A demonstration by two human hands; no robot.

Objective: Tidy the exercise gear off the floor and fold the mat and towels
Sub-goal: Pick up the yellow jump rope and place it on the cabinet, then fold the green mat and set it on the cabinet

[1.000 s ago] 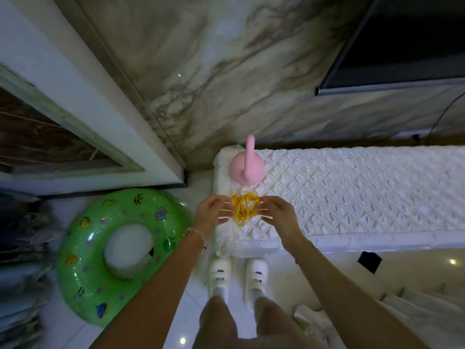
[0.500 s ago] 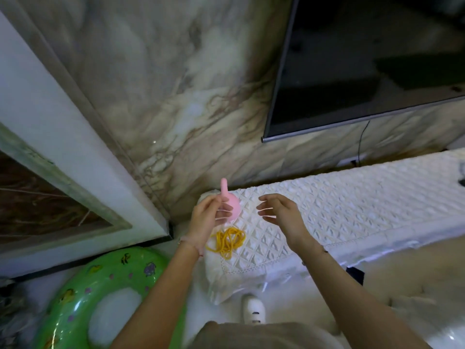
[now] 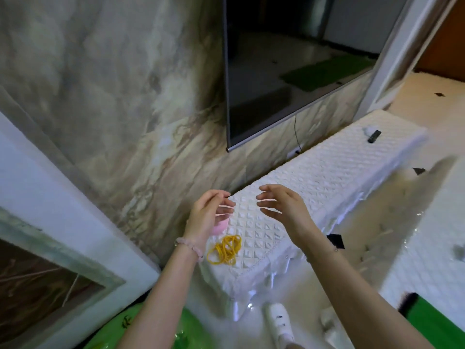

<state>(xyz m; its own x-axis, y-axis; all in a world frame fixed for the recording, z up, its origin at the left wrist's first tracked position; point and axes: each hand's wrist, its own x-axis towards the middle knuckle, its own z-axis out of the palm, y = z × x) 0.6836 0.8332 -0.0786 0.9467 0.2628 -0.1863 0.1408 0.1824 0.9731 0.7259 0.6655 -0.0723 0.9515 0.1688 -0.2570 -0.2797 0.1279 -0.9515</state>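
Hands: left hand (image 3: pixel 208 217) and right hand (image 3: pixel 284 210) hover side by side above the near end of the table (image 3: pixel 327 182), palms facing each other, touching nothing.
Fingers: on both hands the fingers (image 3: pixel 266 196) are apart and loosely bent, holding nothing.
Band: yellow band (image 3: pixel 225 250) lies in a loose coil on the table by its near corner, just below the left hand; it seems parked there to clear the floor.
Kettlebell: pink kettlebell (image 3: pixel 221 227) is on the table beside the band, mostly hidden behind the left hand.
Ring: green ring (image 3: pixel 120 333) is on the floor at lower left.
Mat: green sheet (image 3: pixel 432 318) at lower right is possibly the mat, too cropped to tell.
Stage: 2 items look put away; both hands seem free for the next.
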